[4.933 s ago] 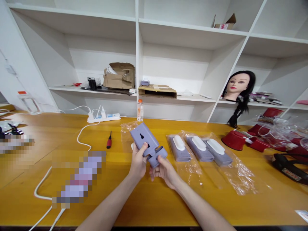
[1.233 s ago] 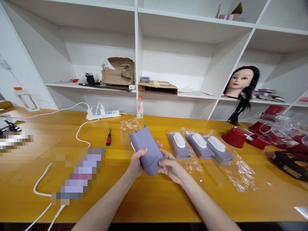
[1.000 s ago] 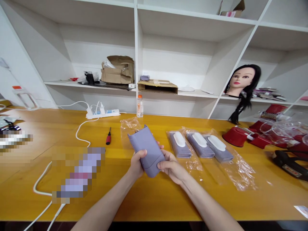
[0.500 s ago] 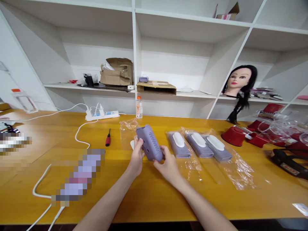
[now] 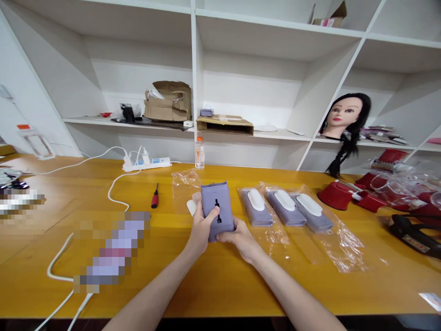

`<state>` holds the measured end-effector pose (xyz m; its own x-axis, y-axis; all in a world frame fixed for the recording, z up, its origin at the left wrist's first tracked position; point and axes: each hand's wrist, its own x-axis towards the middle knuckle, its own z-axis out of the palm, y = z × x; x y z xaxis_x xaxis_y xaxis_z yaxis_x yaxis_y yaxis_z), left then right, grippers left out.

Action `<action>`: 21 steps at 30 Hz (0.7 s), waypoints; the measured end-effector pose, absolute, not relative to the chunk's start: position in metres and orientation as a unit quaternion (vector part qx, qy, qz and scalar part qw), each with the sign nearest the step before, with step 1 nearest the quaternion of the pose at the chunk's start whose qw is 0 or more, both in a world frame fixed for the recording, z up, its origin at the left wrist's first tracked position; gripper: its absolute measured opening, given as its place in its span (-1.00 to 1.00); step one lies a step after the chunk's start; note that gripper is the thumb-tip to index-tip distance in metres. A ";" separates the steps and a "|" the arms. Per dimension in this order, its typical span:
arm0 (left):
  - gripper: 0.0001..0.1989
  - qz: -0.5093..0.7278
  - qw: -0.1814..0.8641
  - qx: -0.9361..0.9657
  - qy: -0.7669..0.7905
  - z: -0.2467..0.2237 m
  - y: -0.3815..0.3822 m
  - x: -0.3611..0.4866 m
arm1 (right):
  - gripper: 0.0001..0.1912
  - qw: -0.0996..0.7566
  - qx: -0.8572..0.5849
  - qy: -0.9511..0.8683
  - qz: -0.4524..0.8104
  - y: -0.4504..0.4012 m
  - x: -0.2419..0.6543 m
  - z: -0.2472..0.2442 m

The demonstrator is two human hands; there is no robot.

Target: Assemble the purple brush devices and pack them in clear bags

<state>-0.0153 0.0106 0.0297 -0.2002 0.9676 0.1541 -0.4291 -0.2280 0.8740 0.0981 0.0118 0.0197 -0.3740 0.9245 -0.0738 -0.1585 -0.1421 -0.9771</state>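
Note:
A purple case [image 5: 217, 193] is held up over the middle of the table, its broad face with a black slot turned toward me. My left hand [image 5: 202, 225] grips its left side, the thumb lying on the slot. At the lower right corner, my right hand [image 5: 240, 236] holds it with the thumb along the bottom edge. Behind my left fingers lies a white oval piece [image 5: 191, 208], partly hidden, beside a clear plastic bag [image 5: 182, 186]. To the right, three purple cases in clear bags, each topped by a white oval piece [image 5: 256, 200], lie in a row.
A red and black screwdriver [image 5: 155, 197], a white power strip [image 5: 151, 164] with cables and a bottle [image 5: 200, 154] stand or lie left and behind. Red parts [image 5: 335, 195] and a black strap-like item [image 5: 413, 234] are at right. White shelves [image 5: 248, 82] rise behind.
The purple case has been turned from its perforated side to its broad slotted face. My left thumb has moved onto that face, and my right hand has shifted slightly downward with it.

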 end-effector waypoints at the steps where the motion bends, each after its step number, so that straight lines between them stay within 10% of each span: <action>1: -0.71 0.686 0.505 0.379 0.361 0.030 0.010 -0.015 | -0.62 0.429 -0.367 -0.507 0.651 0.012 0.099 0.020; 21: -0.77 0.672 0.420 0.463 0.397 0.031 -0.001 -0.014 | -0.74 0.396 -0.372 -0.525 0.655 0.014 0.101 0.013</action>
<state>-0.0141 -0.0008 0.0312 -0.2189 0.9322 0.2884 -0.1967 -0.3316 0.9227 0.1010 0.0137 0.0134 -0.4103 0.9091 -0.0716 -0.1287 -0.1354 -0.9824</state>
